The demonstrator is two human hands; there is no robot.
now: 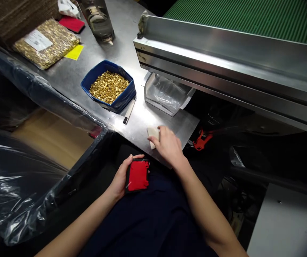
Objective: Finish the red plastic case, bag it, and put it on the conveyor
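Observation:
My left hand (121, 176) is closed around a flat red piece with a black border (138, 175), held above my lap with its red face up. At the front edge of the metal table, my right hand (169, 144) grips a small whitish block or folded cloth (153, 135) between thumb and fingers. Its exact kind is not clear. Beyond the hands stands a blue bin (117, 103) filled with small gold-coloured metal pieces (109, 86). A slim white-handled tool with a dark end (129, 111) lies beside the bin.
A plastic-lined box (70, 171) stands at left. A clear bag of gold pieces (48, 43), a yellow note (74, 52), a red piece (72, 24) and a bottle (97, 19) lie or stand behind. A metal-framed green conveyor (239, 18) overhangs a white tray (166, 92) with plastic bags.

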